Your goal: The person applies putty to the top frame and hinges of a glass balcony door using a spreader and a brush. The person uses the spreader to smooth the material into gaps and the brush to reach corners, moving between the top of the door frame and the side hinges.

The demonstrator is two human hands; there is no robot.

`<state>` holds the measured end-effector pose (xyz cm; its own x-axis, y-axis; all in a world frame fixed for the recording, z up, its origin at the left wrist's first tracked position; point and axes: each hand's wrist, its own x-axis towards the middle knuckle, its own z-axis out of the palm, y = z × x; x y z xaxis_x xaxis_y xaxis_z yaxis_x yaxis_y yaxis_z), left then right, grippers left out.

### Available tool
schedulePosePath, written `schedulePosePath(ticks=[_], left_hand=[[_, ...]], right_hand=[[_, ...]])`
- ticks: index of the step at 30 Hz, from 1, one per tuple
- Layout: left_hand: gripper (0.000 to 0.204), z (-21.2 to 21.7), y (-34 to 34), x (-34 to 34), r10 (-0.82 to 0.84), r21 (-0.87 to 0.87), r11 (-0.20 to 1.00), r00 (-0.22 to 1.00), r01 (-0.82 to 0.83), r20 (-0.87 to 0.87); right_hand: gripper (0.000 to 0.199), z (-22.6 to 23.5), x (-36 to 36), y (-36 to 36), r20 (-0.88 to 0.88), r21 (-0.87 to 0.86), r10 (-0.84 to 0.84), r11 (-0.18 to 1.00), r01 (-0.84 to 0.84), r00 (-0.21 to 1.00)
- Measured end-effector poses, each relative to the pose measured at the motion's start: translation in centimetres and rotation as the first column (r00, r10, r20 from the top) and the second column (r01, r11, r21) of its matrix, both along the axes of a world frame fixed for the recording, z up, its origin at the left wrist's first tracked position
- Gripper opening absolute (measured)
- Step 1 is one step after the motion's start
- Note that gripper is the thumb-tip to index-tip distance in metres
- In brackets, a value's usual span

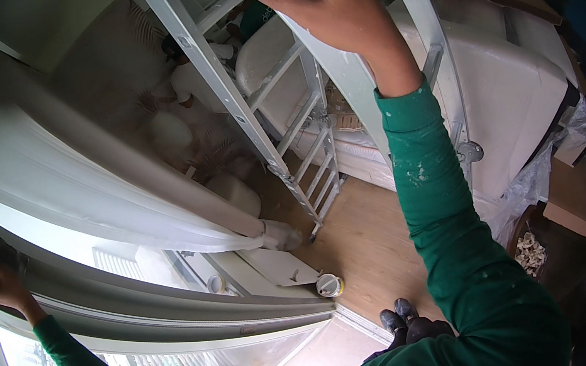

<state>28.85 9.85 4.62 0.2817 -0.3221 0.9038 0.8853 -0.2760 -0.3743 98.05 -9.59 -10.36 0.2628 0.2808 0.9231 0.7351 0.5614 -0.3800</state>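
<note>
My right hand [336, 7] is wrapped around a pale side rail of an aluminium folding ladder [216, 79], its thumb lying over the rail's near edge. At the far left, my left hand [0, 278] is raised against the grey window frame [131, 290]. Its fingers are bent around a dark, blurred thing [1, 252], whose kind I cannot make out. Long white curtains [96, 178] hang just beyond that hand, bundled at the lower end. My green sleeves carry pale specks.
Plastic-wrapped furniture [504, 91] stands to the right, with cardboard boxes [578, 199] and clear plastic beside it. A small bucket [329, 285] sits on the wood floor [371, 247] by the window track. Beyond the ladder another person [200, 78] in a white top is bent over.
</note>
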Motion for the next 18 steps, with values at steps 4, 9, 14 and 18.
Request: schedulePosePath(ticks=[4,9,14,18], left_hand=[[0.028,-0.7,-0.7,1.2,-0.054,-0.081,0.995,0.998,0.057,0.031],[0.028,-1.2,-1.4,2.4,-0.029,-0.09,0.996,0.999,0.025,-0.037],[0.03,-1.2,-2.4,3.2,0.005,-0.165,0.986,0.99,-0.029,-0.14],[0.029,-1.9,-2.5,4.2,0.017,-0.172,0.985,0.999,-0.024,-0.039]], right_hand=[[0.041,0.1,-0.4,-0.3,-0.016,-0.002,0.039,0.999,-0.039,0.999],[0.041,0.1,-0.6,-0.6,0.011,-0.029,-0.02,0.999,0.02,1.0],[0.038,-0.1,-0.3,-0.1,0.035,0.048,0.044,0.998,-0.046,0.998],[0.038,-0.3,0.0,0.3,0.026,0.014,0.019,1.0,-0.019,0.999]])
